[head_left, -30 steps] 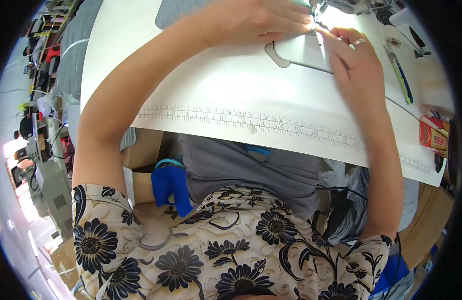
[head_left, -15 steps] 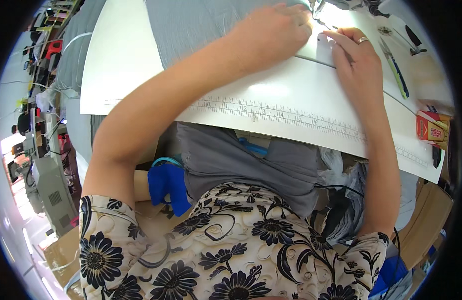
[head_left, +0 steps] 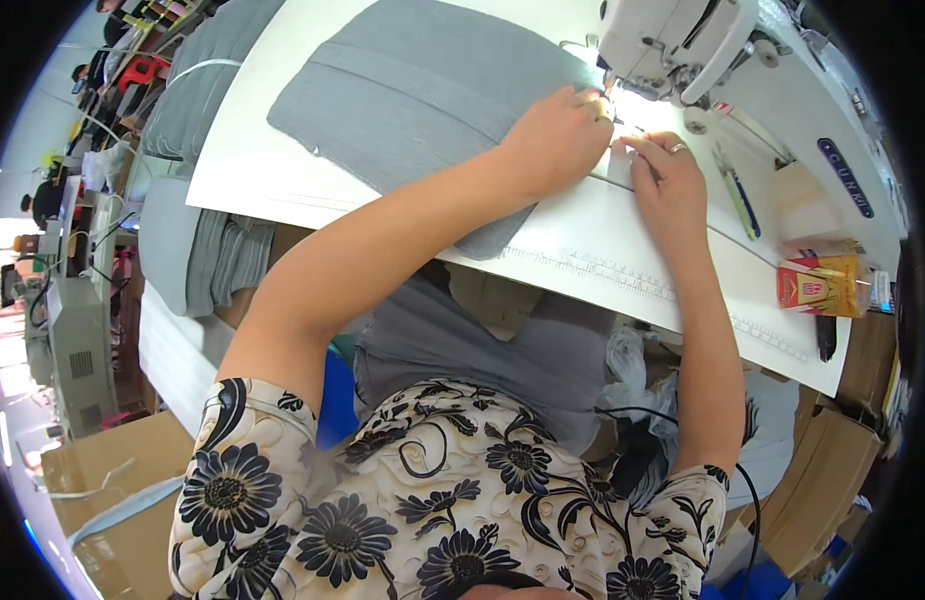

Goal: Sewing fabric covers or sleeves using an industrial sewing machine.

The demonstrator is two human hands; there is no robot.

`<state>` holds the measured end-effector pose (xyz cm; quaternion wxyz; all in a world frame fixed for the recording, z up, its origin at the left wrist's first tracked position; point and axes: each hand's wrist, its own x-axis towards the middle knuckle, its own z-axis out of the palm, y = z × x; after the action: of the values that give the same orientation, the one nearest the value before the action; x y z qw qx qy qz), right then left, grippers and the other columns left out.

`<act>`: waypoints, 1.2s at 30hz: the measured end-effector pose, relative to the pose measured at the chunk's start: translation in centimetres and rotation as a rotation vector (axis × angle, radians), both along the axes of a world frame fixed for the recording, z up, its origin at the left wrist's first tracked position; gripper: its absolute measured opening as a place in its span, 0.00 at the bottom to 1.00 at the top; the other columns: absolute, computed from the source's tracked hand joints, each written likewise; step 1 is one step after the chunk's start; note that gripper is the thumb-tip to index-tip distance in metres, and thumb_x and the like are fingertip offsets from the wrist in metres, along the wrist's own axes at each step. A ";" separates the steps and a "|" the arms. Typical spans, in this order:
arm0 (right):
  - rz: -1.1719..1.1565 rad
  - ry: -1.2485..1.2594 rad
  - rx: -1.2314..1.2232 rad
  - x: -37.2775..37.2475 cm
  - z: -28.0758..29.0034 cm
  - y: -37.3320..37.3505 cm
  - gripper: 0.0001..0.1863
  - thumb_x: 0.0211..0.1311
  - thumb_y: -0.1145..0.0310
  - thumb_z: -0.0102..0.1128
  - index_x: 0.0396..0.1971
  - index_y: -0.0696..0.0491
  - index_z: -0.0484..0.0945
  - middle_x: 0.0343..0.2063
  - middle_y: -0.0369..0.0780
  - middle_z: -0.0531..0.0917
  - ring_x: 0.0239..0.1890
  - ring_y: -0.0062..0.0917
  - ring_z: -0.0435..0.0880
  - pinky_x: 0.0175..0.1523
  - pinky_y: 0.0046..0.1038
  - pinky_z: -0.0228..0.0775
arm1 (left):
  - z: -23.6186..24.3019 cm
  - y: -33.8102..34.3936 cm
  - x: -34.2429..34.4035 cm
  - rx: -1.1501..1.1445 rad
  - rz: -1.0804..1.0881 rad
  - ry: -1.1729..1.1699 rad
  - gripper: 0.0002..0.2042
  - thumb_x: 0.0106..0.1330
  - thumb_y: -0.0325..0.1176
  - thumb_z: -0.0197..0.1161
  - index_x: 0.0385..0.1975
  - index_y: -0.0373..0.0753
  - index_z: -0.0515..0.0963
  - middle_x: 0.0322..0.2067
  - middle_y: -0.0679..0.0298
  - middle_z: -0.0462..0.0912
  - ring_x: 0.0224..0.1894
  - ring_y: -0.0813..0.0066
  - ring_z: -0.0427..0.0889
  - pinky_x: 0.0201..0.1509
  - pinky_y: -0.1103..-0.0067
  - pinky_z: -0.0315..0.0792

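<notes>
A grey fabric panel with a seam line across it lies on the white tabletop, and its near corner reaches the front edge. My left hand has its fingers curled on the panel's right edge, close to the lit needle area of a white sewing machine. Just right of the needle, my right hand, with a ring on one finger, closes thumb and finger in a pinch. What lies between those fingertips is too small to make out.
Thread snips with a blue and yellow handle lie right of my right hand. A red and yellow box sits farther right, with a black object beside it. Ruler markings run along the front edge. Stacked grey fabric pieces stand at the left.
The view has shifted, bringing the machine head into sight. The panel now lies flatter across the table, with its near corner at the front edge. Both hands stay close to the needle.
</notes>
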<state>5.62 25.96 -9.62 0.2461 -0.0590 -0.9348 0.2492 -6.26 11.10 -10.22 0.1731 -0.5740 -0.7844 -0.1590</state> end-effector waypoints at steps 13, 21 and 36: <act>0.084 0.037 0.054 -0.6 -0.2 2.3 0.15 0.61 0.74 0.51 0.45 0.52 0.84 0.43 0.46 0.81 0.42 0.35 0.82 0.49 0.31 0.72 | 6.5 -21.3 5.3 0.135 0.267 -0.188 0.20 0.65 0.26 0.61 0.57 0.37 0.75 0.49 0.58 0.82 0.48 0.60 0.82 0.54 0.75 0.74; 0.244 0.180 0.049 0.8 2.8 -1.2 0.14 0.69 0.73 0.53 0.51 0.52 0.82 0.52 0.42 0.81 0.55 0.30 0.79 0.59 0.29 0.68 | 4.4 -23.1 7.4 1.265 0.495 -1.204 0.07 0.65 0.29 0.65 0.34 0.30 0.79 0.29 0.60 0.83 0.34 0.74 0.85 0.36 0.79 0.82; 0.273 -0.238 0.089 0.5 1.9 -6.6 0.21 0.69 0.62 0.55 0.60 0.50 0.74 0.66 0.41 0.69 0.71 0.37 0.61 0.71 0.35 0.53 | -3.7 -23.5 9.7 1.240 0.352 -1.754 0.29 0.77 0.54 0.38 0.44 0.31 0.77 0.34 0.56 0.84 0.35 0.67 0.85 0.39 0.72 0.80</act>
<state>6.11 19.41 -7.71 0.1002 0.0502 -0.9667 0.2300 3.45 -12.39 -13.96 -0.1673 0.0469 -0.4895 -0.8545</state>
